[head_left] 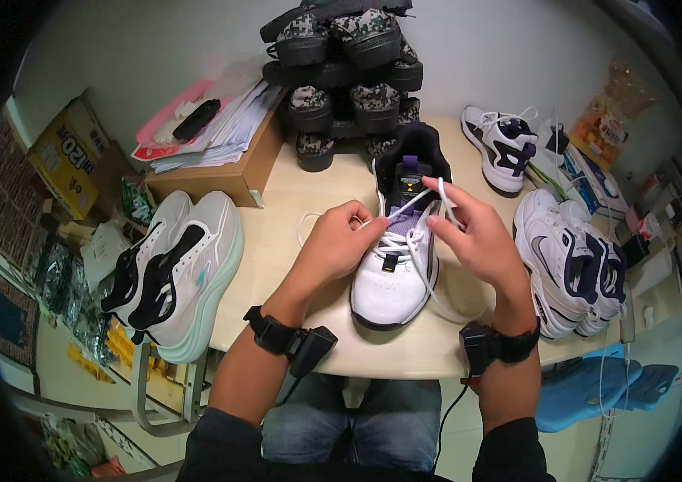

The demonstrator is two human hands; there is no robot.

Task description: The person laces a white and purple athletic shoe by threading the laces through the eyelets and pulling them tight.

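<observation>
Taking the far edge of the worktop [264, 245] as 12 o'clock, I locate the white shoe [391, 296] at the centre of the dial, upright, with its toe at 6 o'clock and its dark collar at 12.

Hand status: the left hand [342, 241], on the shoe's 9 o'clock side, has thumb and forefinger closed on the white lace [406, 205]. The right hand [472, 233], on the 3 o'clock side, has thumb and forefinger spread. The lace reaches the forefinger, but I cannot tell whether any fingers clamp it.

Progress, completed: I observe lace crossing the lower throat above the toe, so I judge the lower rows to be threaded. The tongue [411, 165] stands up inside the collar.

Progress, outstanding: the lace runs loosely over the upper throat and between the hands. A slack length falls past the shoe's 4 o'clock flank to the worktop. I see no finished bow, and I judge that the upper section remains to be secured. The hands hide some eyelets, so I cannot confirm the exact row reached.

Reference: a similar white shoe [508, 161] with dark and purple panels rests at 2 o'clock, its lace looping loosely above the opening. I cannot verify its fastening.
</observation>
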